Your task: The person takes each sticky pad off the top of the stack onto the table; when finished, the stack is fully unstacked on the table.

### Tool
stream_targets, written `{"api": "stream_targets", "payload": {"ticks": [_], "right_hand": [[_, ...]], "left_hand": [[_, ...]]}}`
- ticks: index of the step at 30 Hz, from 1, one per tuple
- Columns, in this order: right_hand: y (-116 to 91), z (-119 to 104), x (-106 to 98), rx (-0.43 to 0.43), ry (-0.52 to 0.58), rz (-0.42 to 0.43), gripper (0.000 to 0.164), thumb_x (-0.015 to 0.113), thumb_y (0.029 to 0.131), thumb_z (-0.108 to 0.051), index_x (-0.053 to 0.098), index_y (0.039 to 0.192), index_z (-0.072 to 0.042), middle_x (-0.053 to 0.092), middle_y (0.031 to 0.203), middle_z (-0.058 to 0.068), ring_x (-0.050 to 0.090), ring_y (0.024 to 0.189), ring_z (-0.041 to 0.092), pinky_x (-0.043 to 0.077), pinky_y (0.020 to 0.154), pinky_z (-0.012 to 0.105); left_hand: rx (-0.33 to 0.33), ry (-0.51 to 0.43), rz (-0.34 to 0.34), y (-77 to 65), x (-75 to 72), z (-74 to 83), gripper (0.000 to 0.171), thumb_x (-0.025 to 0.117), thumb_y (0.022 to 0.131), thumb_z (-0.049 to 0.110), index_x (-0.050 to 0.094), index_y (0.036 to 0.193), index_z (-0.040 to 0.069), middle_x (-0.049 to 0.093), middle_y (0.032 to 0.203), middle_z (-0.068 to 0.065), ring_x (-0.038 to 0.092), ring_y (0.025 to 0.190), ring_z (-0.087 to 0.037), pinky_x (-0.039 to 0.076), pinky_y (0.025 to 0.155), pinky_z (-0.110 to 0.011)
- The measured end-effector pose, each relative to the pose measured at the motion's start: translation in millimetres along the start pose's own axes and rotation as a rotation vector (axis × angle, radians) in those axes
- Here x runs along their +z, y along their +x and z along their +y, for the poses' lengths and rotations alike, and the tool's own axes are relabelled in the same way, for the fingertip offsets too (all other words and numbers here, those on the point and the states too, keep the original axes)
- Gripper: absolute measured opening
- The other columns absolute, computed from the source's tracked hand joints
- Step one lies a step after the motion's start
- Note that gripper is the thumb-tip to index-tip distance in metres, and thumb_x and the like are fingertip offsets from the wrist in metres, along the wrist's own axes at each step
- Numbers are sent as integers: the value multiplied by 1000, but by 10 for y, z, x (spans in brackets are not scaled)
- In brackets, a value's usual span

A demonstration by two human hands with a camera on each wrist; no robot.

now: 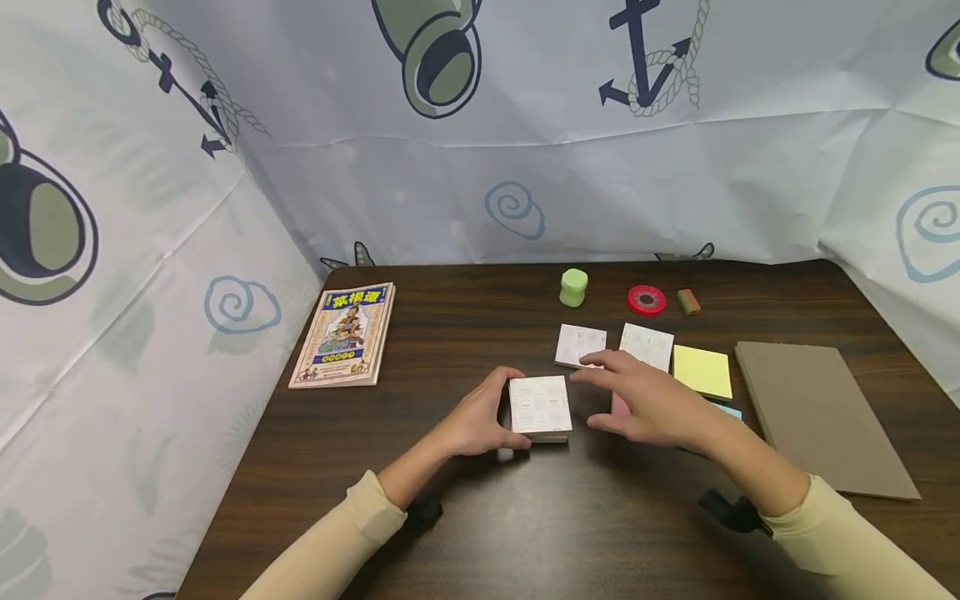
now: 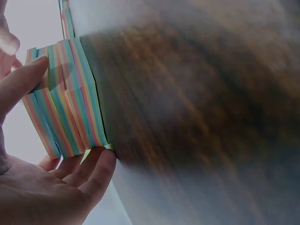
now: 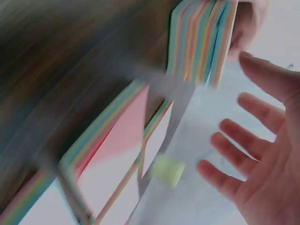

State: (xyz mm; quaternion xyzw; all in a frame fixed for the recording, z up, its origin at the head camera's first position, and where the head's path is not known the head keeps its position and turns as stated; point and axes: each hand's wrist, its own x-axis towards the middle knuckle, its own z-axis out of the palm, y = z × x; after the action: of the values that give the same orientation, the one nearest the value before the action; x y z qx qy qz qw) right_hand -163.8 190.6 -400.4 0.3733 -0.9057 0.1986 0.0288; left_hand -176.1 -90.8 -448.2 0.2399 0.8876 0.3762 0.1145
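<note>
A stack of square sticky note pads (image 1: pixel 540 404) stands on the table in the middle, a white printed face uppermost. Its sides show coloured stripes in the left wrist view, and its layers sit slightly uneven. My left hand (image 1: pixel 476 421) grips the stack from the left, thumb on the near side and fingers round the others. Just right of the stack, my right hand (image 1: pixel 652 400) hovers with fingers spread and nothing in them. Partly hidden under it lies a pink pad (image 1: pixel 619 406). Beyond are two white-faced pads (image 1: pixel 579 337), with a yellow pad (image 1: pixel 702 372) to the right.
A blue pad (image 1: pixel 731 411) peeks out behind the right forearm. A brown board (image 1: pixel 821 417) lies at the right, a book (image 1: pixel 345 333) at the left. Along the back stand a green object (image 1: pixel 573 287), a red ring-shaped roll (image 1: pixel 647 300) and a small eraser-like block (image 1: pixel 688 302).
</note>
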Motion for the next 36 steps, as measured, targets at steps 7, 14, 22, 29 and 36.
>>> {"api": "stream_targets", "payload": {"ticks": [7, 14, 22, 29, 36], "right_hand": [[267, -253, 225, -128, 26, -70, 66, 74, 86, -44, 51, 141, -16, 39, 150, 8, 36, 136, 24, 33, 109, 45], [406, -311, 378, -168, 11, -83, 62, 79, 83, -35, 55, 137, -15, 46, 143, 10, 43, 130, 26, 34, 108, 45], [470, -259, 422, -132, -8, -63, 63, 82, 78, -34, 58, 132, -14, 53, 134, 8, 51, 120, 24, 42, 100, 42], [371, -211, 319, -68, 5, -69, 60, 83, 76, -33, 61, 129, -17, 54, 129, 3, 52, 117, 20, 47, 94, 40], [10, -100, 102, 27, -26, -71, 63, 86, 72, -34, 61, 128, -19, 56, 126, -1, 53, 116, 19, 48, 91, 42]], "left_hand": [[-15, 22, -26, 12, -13, -5, 88, 91, 67, 24, 39, 138, 14, 49, 131, -1, 51, 115, -20, 41, 96, -41], [-21, 47, -43, 10, -21, 16, 90, 90, 69, 27, 38, 141, 12, 47, 137, -2, 50, 120, -20, 40, 100, -41], [-6, 45, -36, 1, -30, 13, 89, 90, 68, 24, 38, 139, 11, 47, 136, -3, 50, 120, -22, 41, 99, -43], [-7, 48, -29, -5, -19, 9, 89, 90, 69, 24, 38, 140, 10, 47, 137, -5, 50, 121, -24, 41, 97, -44], [-10, 53, -12, -2, -2, 25, 88, 91, 68, 20, 40, 138, 10, 48, 134, -5, 50, 118, -22, 41, 98, -42]]}}
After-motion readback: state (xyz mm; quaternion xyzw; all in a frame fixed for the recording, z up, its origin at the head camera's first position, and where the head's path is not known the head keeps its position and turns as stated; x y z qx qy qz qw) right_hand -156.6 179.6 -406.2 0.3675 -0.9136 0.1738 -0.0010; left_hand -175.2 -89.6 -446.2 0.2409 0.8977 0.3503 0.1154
